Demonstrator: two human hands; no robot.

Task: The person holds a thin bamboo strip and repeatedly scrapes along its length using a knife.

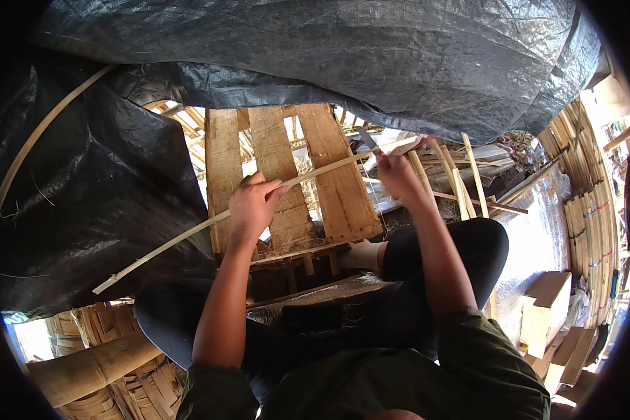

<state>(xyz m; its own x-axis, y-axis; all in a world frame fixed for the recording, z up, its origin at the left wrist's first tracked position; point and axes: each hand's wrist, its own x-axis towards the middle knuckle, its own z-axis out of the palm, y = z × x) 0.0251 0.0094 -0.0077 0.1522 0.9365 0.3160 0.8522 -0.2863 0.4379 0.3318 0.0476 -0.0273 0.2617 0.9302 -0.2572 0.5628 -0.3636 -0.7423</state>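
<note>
A long, pale bamboo strip point(171, 243) runs slantwise from the lower left up to the right, across a slatted wooden bench point(276, 140). My left hand point(254, 203) is closed around the strip near its middle, above the left slats. Farther right, my right hand point(400, 175) is closed on a knife point(365, 138), whose grey blade points up and to the left. The blade lies against or very near the strip; which one I cannot tell. Past the knife, the strip's far end shows above my right hand. The knife's handle is hidden by my fingers.
Black plastic sheeting point(371, 56) hangs across the far side and the left. Several upright bamboo sticks point(474, 175) stand right of my right hand. Bundled strips point(588, 217) and cardboard boxes point(544, 308) line the right. A thick bamboo pole point(94, 367) lies at lower left.
</note>
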